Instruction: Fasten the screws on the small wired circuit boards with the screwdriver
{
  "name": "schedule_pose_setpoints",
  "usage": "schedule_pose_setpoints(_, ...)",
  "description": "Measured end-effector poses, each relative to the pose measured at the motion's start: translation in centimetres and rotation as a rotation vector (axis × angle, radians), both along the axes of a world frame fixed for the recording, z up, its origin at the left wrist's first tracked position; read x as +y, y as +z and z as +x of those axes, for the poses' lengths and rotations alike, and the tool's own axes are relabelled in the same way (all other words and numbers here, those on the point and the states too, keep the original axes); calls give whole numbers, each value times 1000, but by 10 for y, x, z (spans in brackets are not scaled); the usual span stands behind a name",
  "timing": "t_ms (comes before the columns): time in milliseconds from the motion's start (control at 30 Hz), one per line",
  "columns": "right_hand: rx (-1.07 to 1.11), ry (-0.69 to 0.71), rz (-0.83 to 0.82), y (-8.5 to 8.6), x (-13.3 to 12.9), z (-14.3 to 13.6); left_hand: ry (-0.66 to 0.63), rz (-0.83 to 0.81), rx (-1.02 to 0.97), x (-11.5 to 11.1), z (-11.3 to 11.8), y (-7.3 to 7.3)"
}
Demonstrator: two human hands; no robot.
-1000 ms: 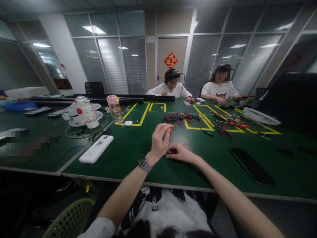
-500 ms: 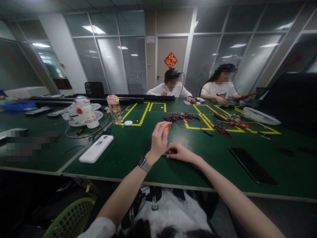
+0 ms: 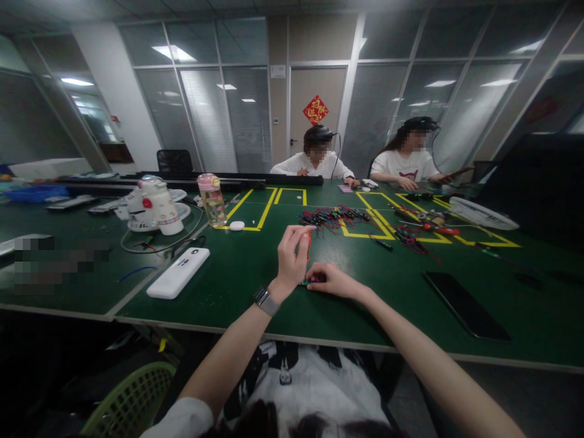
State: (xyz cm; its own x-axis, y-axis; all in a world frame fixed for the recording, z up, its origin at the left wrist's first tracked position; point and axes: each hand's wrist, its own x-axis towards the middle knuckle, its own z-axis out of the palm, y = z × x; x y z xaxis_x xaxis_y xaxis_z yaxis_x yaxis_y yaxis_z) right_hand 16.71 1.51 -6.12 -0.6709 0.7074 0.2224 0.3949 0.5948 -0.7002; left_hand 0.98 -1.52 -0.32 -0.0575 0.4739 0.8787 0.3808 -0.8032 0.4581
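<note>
My left hand, a watch on its wrist, is closed around an orange object that shows only along its edge. Just to the right and lower, my right hand pinches a small green part with wires at the table surface. My fingers cover most of that part. Beyond both hands lies a pile of small dark parts with red and blue wires.
On the green table are a white power bank, a black phone, a pink-lidded bottle, a white jug and red-handled pliers. Two people sit across the table.
</note>
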Motion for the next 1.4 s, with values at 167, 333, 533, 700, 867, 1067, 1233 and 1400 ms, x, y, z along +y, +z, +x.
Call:
schedule_pose_setpoints(167, -7, -2, 4, 0, 1, 0, -82, -81, -55, 4, 0, -4)
schedule_pose_setpoints(333, -16, -7, 8, -1, 1, 0, -43, -84, -62, 6, 1, -3)
schedule_pose_setpoints(533, -5, -2, 0, 0, 0, 0, 70, 28, -8, 1, 1, 0)
schedule_pose_setpoints(700, -4, -4, 10, 1, 0, 0, 44, -6, 30, 1, 0, -1)
schedule_pose_setpoints(867, -5, 0, 8, 2, -1, 0, 9, 9, 21, 4, 1, -2)
schedule_pose_setpoints(1067, -6, 7, 1, 1, 0, 0, 56, 40, 18, 4, 2, -1)
schedule_pose_setpoints(1233, -13, 4, -2, 0, 0, 0, 171, 56, 31, 3, 1, 0)
schedule_pose_setpoints(1400, -2, 1, -13, 1, 0, 0, 115, 19, 26, 0, 0, -1)
